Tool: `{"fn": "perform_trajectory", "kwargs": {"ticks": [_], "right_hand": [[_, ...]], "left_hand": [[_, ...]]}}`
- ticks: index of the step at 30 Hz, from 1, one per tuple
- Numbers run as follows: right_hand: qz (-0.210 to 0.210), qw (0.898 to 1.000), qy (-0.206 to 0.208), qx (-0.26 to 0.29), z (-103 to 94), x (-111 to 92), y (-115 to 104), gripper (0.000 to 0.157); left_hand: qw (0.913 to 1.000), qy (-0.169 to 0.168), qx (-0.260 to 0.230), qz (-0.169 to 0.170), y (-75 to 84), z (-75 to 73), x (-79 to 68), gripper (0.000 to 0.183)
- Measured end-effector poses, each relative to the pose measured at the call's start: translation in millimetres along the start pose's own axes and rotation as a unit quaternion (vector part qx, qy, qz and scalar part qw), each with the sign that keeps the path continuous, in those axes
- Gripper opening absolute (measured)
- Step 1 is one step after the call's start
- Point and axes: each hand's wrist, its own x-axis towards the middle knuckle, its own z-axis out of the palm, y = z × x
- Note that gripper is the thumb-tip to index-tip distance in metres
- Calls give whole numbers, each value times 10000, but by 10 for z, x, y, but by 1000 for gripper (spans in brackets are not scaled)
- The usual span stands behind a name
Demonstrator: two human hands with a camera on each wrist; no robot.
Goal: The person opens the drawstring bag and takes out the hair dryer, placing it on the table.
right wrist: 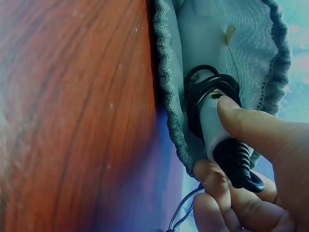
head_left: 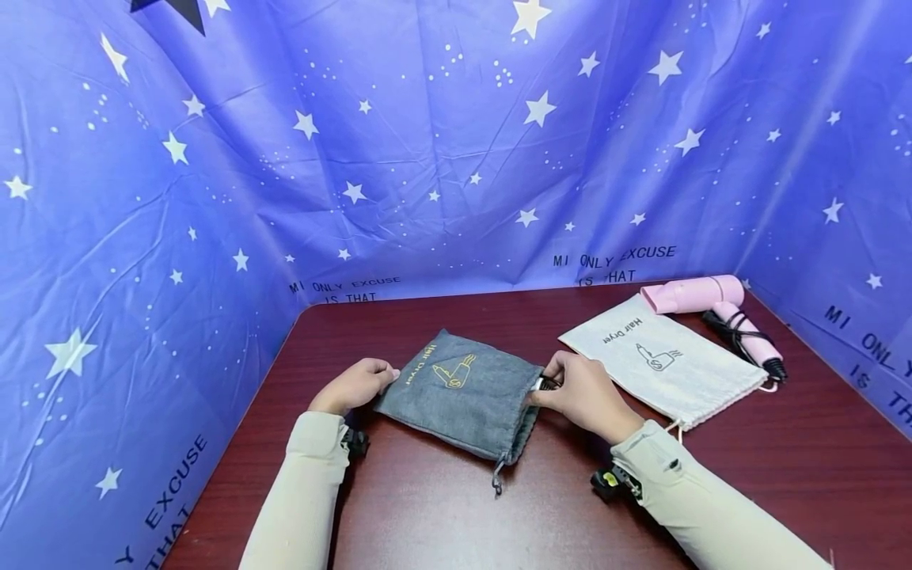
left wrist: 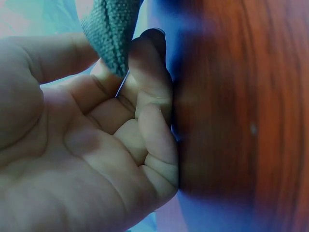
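A grey drawstring bag [head_left: 456,396] printed with a yellow hair dryer lies on the table, its mouth towards the right. My left hand [head_left: 358,385] pinches the bag's closed end; in the left wrist view, the cloth corner [left wrist: 113,34] sits between thumb and curled fingers. At the mouth, my right hand [head_left: 587,396] holds the handle of a white hair dryer [right wrist: 212,121], thumb on top and fingers beneath. A black cord [right wrist: 212,89] is wound round that handle. The dryer's body lies inside the bag, mostly hidden by the cloth.
To the right lies a white drawstring bag [head_left: 663,364] marked "Hair Dryer". A pink hair dryer [head_left: 694,294] with a black cord lies behind it, overlapping its far edge. Blue star-printed cloth [head_left: 427,142] encloses the reddish-brown table [head_left: 442,514] at the back and sides.
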Motion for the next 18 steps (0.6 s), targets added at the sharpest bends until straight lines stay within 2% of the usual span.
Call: {"fn": "perform_trajectory", "kwargs": {"ticks": [11,14,18], "right_hand": [[-112,9999,41,10,-4,22,31,42],[-179,9998,88,27,0,22,22,40],[-266,9995,160,64,8,18,16,38]], "left_hand": [[9993,47,-318,-214,0,13,28,34],[9985,178,-383,-343,45,41,31,33],[9977,562,-154,-340,132,95,33,29]]}}
